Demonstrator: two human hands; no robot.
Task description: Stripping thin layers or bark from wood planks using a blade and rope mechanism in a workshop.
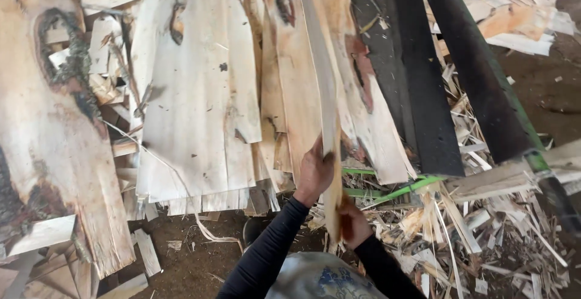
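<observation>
A long narrow strip of pale wood veneer (324, 87) stands on edge, running from the top of the view down to my hands. My left hand (313, 172) grips it from the left about two thirds of the way down. My right hand (351, 221) holds its lower end just below. Both arms wear black sleeves. The strip lies over a stack of wide veneer sheets (200, 93) with dark knots.
A bark-edged sheet (54, 135) lies at the left. Two dark boards (423, 93) lean at the right beside a green frame bar (411, 187). Splintered wood scraps (478, 226) are heaped at the lower right. Dirt floor (193, 262) shows below the stack.
</observation>
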